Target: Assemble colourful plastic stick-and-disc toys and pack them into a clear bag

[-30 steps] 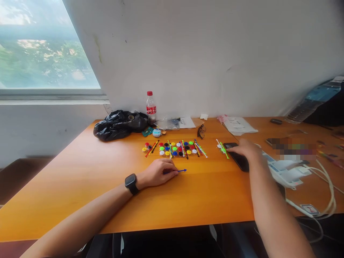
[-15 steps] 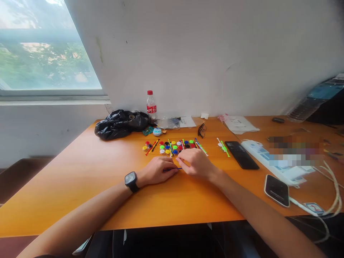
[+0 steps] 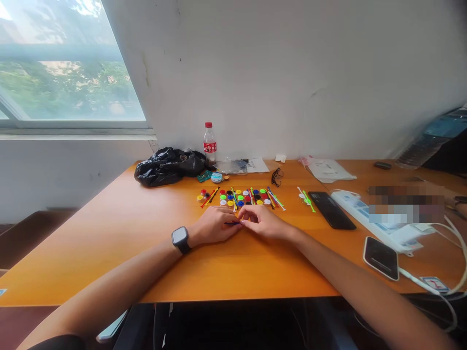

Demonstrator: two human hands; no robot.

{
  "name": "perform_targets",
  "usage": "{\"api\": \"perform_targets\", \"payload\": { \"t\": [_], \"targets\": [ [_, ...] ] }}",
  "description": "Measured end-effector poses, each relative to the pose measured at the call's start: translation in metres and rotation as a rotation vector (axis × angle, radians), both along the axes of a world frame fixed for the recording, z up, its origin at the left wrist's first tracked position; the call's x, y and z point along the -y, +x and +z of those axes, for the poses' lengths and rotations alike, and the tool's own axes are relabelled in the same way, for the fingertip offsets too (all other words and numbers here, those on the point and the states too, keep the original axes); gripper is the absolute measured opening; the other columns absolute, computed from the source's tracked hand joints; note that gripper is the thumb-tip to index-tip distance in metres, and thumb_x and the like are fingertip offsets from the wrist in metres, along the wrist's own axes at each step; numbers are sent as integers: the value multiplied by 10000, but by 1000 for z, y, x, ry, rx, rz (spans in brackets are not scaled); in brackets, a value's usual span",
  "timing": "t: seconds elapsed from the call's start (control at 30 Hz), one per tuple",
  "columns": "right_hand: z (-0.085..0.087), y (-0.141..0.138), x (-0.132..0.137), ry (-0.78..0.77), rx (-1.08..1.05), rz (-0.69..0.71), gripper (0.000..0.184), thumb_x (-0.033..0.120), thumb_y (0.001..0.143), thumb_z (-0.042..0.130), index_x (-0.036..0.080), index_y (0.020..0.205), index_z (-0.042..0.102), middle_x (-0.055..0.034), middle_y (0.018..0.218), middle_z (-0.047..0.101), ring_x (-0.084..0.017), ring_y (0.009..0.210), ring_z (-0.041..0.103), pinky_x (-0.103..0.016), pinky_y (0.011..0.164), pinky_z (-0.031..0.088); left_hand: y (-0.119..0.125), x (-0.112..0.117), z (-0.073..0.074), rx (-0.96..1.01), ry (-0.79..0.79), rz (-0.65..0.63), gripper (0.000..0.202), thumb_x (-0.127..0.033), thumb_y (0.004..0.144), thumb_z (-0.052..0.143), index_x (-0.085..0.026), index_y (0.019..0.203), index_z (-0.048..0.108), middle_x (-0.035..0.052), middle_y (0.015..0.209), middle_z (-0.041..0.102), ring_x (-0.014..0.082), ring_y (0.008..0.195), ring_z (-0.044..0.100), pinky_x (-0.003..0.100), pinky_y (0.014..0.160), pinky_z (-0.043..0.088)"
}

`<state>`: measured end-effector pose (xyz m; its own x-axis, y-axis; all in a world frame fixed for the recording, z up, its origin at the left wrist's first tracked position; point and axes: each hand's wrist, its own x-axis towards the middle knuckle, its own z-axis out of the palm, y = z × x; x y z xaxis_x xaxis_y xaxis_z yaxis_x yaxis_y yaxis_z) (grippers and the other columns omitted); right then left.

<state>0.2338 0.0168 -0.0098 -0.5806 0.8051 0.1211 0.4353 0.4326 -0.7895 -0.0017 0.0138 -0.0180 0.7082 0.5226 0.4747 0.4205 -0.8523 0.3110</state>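
Observation:
My left hand (image 3: 213,226), with a dark watch on its wrist, rests low over the table and is closed on a thin dark-blue plastic stick (image 3: 232,223). Thumb and fingertip of my right hand (image 3: 265,221) pinch at the stick's right end, close to the left fingertips. Part of the stick is hidden by the fingers. Just beyond both hands lie several small round pieces (image 3: 238,192) in red, yellow, green, blue, black and white. Between and beside them lie thin coloured sticks, among them a red, black and yellow group (image 3: 210,197) on the left.
White and green sticks (image 3: 306,199) lie right of the pieces, beside a black phone (image 3: 332,210). A white power strip (image 3: 375,223) and another phone (image 3: 381,257) with a cable sit at right. Behind are a black plastic bag (image 3: 170,166), a cola bottle (image 3: 210,146) and glasses (image 3: 277,177).
My right hand has lowered and turned, its fingertips now meeting the stick's end at my left fingers. Less of the stick sticks out. The whole view has shifted slightly.

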Motion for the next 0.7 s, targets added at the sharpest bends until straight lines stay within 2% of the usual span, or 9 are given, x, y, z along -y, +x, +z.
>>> {"api": "perform_targets", "payload": {
  "t": [0.13, 0.27, 0.5, 0.7],
  "targets": [
    [-4, 1, -6, -137, -80, 52, 270, 448, 925, 716, 188, 996, 704, 1, 767, 624, -155, 683, 530, -264, 619, 393, -4, -3, -2, 33, -39, 16, 149, -350, 965, 701, -224, 925, 771, 33, 838, 755, 170, 761, 686, 280, 695, 495],
    [-7, 0, -9, -196, -141, 58, 336, 506, 904, 746, 186, 991, 695, 6, 766, 611, -157, 694, 536, -275, 645, 398, -6, -6, -4, 54, -74, 10, 158, -362, 944, 726, -217, 892, 762, 23, 799, 746, 152, 713, 667, 259, 649, 473],
    [-14, -1, -11, -212, -143, 53, 401, 550, 894, 752, 182, 1032, 669, 43, 703, 511, -138, 648, 453, -265, 601, 324, -6, -4, 3, 29, -78, -62, 115, -318, 931, 718, -215, 926, 767, 32, 824, 745, 158, 740, 677, 269, 692, 490],
    [-14, 0, -13, -204, -113, 94, 382, 552, 920, 720, 182, 1008, 681, 51, 698, 460, -132, 641, 406, -262, 589, 296, -6, -3, 10, -45, 36, -103, 175, -310, 984, 636, -224, 899, 763, 58, 808, 732, 184, 755, 684, 306, 722, 488]
  ]
}}
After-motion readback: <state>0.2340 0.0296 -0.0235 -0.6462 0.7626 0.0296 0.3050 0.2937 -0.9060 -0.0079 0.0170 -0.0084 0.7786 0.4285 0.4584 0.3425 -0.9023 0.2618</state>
